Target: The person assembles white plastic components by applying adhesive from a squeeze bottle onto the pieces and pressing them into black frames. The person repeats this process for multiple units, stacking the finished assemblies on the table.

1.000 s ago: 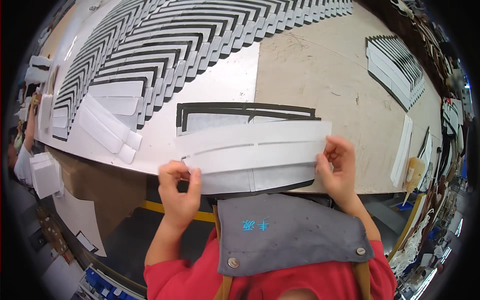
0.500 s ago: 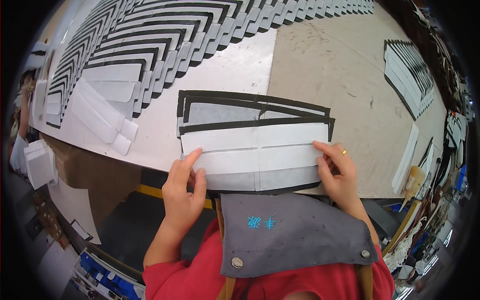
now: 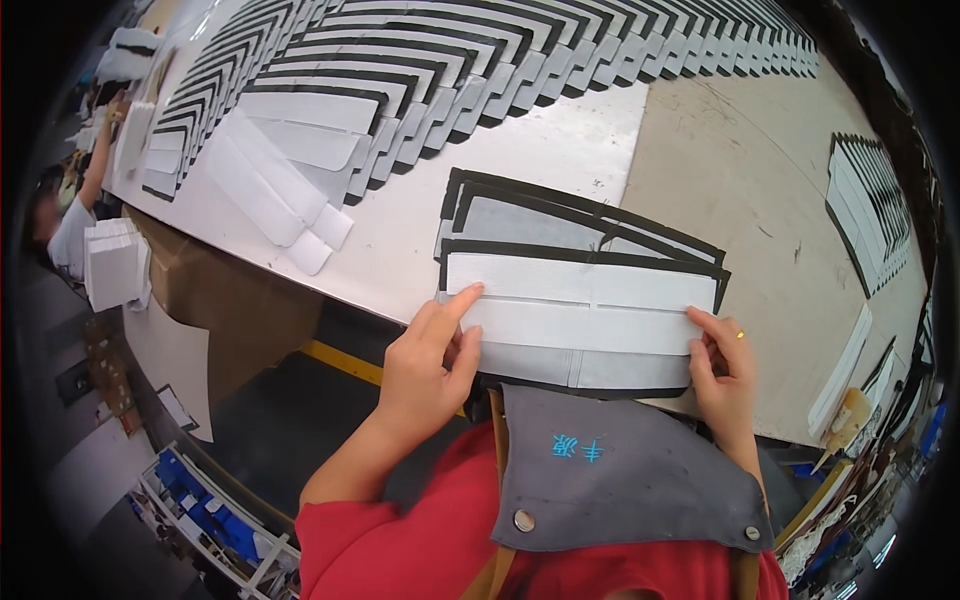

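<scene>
White folded card blank (image 3: 585, 305) flat on black-edged grey panels (image 3: 560, 225) at near table edge (image 3: 400, 250). Left hand (image 3: 430, 365): index finger extended, pressing blank's left end. Right hand (image 3: 722, 365): fingertips pressed together on right end. Beyond, fanned rows of black-and-white blanks (image 3: 450, 50).

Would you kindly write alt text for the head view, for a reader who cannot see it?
Two bare hands, left hand and right hand, press a white folded card sheet onto a black-edged grey panel at the table edge. Rows of overlapping black-and-white sheets fan across the far side.
</scene>
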### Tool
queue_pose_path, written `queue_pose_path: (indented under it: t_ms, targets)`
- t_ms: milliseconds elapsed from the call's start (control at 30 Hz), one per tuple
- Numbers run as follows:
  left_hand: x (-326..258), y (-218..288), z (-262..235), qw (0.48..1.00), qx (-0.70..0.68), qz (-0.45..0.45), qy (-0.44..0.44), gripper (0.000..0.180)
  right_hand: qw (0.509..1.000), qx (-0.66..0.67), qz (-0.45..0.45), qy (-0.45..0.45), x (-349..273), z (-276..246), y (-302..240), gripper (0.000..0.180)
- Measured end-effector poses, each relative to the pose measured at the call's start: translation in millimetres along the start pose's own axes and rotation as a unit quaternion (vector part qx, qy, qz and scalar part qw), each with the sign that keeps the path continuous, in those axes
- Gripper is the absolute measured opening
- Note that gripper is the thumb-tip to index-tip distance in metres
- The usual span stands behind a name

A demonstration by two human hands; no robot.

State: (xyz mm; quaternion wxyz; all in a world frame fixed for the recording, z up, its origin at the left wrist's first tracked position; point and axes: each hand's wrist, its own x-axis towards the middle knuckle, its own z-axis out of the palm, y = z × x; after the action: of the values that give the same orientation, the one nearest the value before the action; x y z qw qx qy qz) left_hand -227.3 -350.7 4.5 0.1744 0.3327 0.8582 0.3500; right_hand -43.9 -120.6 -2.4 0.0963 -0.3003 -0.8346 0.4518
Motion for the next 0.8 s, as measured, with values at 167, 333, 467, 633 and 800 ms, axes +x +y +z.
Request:
queue_pose_path:
  t_ms: [167,333,467,633,800]
  targets:
    - [2.3,0.2,-1.0,1.0,0.008,-0.004,-0.009,0.039,1.0,0.0,0.006,0.008,-0.6,0.8,-1.2,0.034]
    - [4.2,3.1,-0.7,1.0,0.022,-0.017,-0.013,0.039,1.0,-0.006,0.007,0.008,0.6,-0.4,-3.5,0.033]
    - [5.0,4.3,-2.6,0.999,0.041,0.0,-0.018,0.04,1.0,0.008,0.014,0.001,1.6,-2.0,-4.6,0.033]
    - [4.2,7.3,-2.4,0.998,0.05,-0.018,-0.031,0.041,1.0,0.022,-0.002,-0.004,1.6,-3.4,-2.2,0.035]
    - [4.5,8.5,-0.7,0.998,0.051,-0.019,-0.028,0.042,1.0,0.015,-0.003,0.005,2.0,-3.0,-4.3,0.036]
